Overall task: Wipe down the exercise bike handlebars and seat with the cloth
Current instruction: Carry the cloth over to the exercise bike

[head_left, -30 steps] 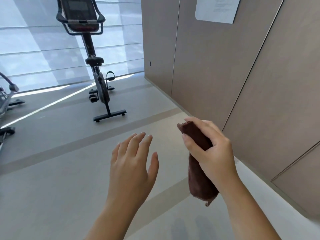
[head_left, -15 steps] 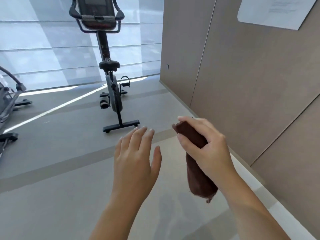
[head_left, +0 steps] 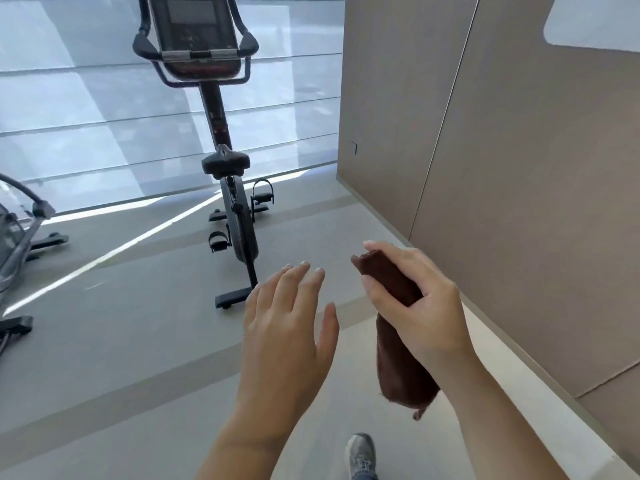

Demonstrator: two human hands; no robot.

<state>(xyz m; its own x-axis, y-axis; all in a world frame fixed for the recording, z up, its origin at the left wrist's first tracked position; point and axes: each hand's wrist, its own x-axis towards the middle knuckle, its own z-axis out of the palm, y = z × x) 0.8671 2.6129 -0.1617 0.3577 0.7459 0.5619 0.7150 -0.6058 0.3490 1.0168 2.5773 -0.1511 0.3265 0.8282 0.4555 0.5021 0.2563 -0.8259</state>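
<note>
Closer now than a moment ago, the exercise bike fills more of the view, and a grey sneaker has come into sight below the hands, mid-stride across the grey floor. Both hands keep much the same pose as before.

Clenched around a dark brown cloth, the right hand holds it rolled or folded into a long bundle, fingers wrapped over its upper part while the lower end hangs free below the palm. Bunched like this, the cloth probably stays compact for carrying and ready to press on a surface. To its left, the left hand is empty, fingers spread and relaxed, palm down; it looks poised to steady the bike or help unfold the cloth.

Ahead of both hands and well apart from them stand the targets: the black seat beyond the left fingertips, and higher up the handlebars framing the console. Nothing has been wiped yet; I judge this the approach. Off to the left of the hands sits another machine, and a panelled wall runs along the right.
</note>
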